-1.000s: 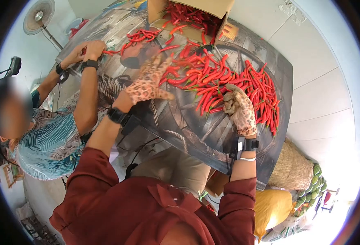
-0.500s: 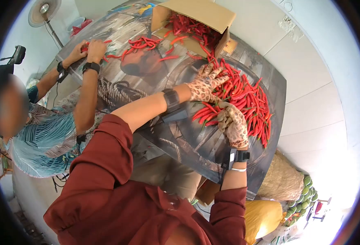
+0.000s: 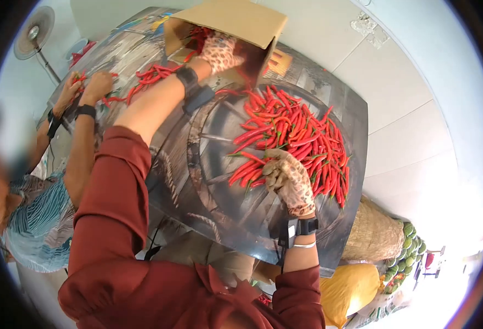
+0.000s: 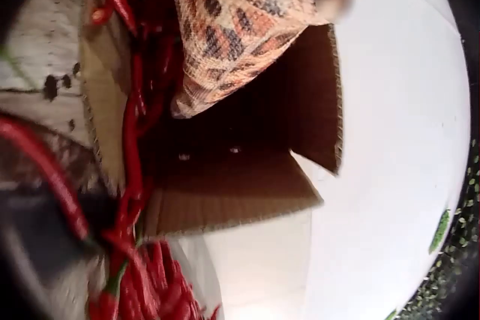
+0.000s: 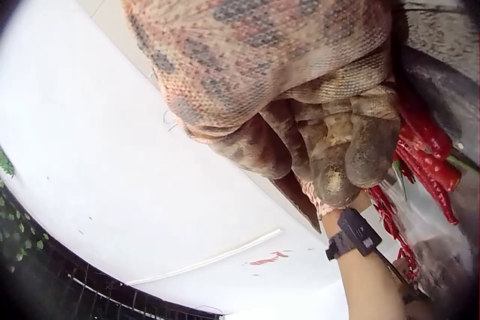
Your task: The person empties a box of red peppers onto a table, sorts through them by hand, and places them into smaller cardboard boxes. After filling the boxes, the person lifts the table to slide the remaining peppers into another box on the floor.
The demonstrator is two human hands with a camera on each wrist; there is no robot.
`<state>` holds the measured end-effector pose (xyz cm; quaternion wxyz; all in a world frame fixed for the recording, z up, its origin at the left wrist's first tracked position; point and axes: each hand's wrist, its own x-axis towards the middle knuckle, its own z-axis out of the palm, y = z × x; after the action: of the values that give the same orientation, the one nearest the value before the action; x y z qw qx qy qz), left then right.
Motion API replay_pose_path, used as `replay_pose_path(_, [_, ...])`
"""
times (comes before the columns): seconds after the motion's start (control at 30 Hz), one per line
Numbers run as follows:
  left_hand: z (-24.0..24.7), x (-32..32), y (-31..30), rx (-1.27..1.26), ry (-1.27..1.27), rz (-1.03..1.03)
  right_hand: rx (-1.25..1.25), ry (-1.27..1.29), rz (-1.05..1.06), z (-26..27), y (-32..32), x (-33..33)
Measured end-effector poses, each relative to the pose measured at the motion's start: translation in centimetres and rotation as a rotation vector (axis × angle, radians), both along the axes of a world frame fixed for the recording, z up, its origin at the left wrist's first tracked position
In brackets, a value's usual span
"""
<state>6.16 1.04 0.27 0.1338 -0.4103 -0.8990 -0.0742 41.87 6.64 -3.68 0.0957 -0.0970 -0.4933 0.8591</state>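
Note:
My left hand (image 3: 218, 54), in a leopard-print glove, reaches into the mouth of a cardboard box (image 3: 247, 22) holding red chillies (image 4: 154, 57). Its thumb stands out to the side; the fingertips are partly hidden inside the box. In the left wrist view the back of the glove (image 4: 225, 35) covers part of the opening. My right hand (image 3: 290, 183), gloved alike with a soiled palm side, rests at the near edge of a large chilli pile (image 3: 302, 131). Its fingers (image 5: 371, 140) are loosely curled beside some chillies (image 5: 427, 132), with nothing visible in them.
A printed tabletop (image 3: 197, 181) carries the pile. At the left, another person's hands (image 3: 98, 86) work beside a smaller chilli heap (image 3: 154, 74). A fan (image 3: 33, 34) stands behind. Off the right edge are a woven sack (image 3: 373, 230), a yellow sack (image 3: 351, 290) and several green striped fruits (image 3: 408, 247).
My left hand has swept from the left side onto the large pile, then up and away into the box. The right hand stays curled at the pile's near edge.

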Motion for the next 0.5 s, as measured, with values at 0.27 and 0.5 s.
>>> replay_pose_path(0.27, [-9.8,-17.5,7.4,-0.382,0.195,-0.201,0.103,-0.033,0.024,0.1,0.2,-0.1])
replay_pose_path(0.5, [-11.7,-23.4,7.0,-0.491,0.317,-0.053,0.052,-0.025,0.033,0.1,0.4,0.0])
